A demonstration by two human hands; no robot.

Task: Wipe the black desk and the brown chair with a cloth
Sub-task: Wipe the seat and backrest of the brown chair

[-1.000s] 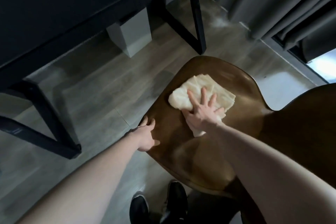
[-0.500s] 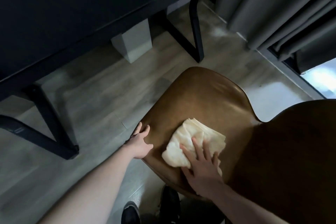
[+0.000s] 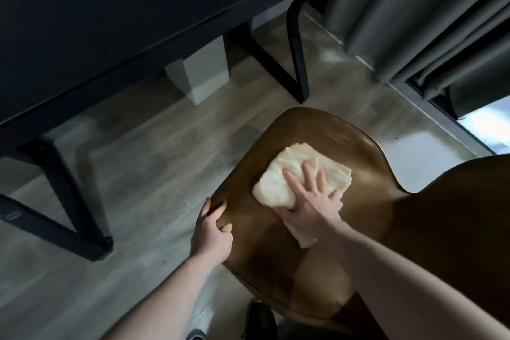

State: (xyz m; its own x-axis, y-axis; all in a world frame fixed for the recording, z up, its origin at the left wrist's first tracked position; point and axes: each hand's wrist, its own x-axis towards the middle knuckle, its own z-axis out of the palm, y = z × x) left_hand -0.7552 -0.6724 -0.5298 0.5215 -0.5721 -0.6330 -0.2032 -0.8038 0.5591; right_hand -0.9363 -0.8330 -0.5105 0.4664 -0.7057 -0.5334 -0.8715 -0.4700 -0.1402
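Observation:
The brown chair point(image 3: 311, 135) stands below me, its glossy seat facing up and its backrest at the right. A folded cream cloth point(image 3: 278, 176) lies on the middle of the seat. My right hand point(image 3: 309, 199) presses flat on the cloth with fingers spread and straight. My left hand point(image 3: 212, 229) grips the seat's left edge, fingers curled over the rim. The black desk point(image 3: 96, 8) fills the upper left, seen from its front edge.
Black desk legs point(image 3: 296, 50) stand on the wood-look floor beyond the chair and at the left. A grey block point(image 3: 198, 74) sits under the desk. Grey curtains point(image 3: 427, 14) hang at the upper right beside a bright window strip. My shoe point(image 3: 259, 317) shows at the bottom.
My right hand slid the cloth toward the seat's near edge, then pushed it back out to the middle. My left hand stayed on the seat's left edge.

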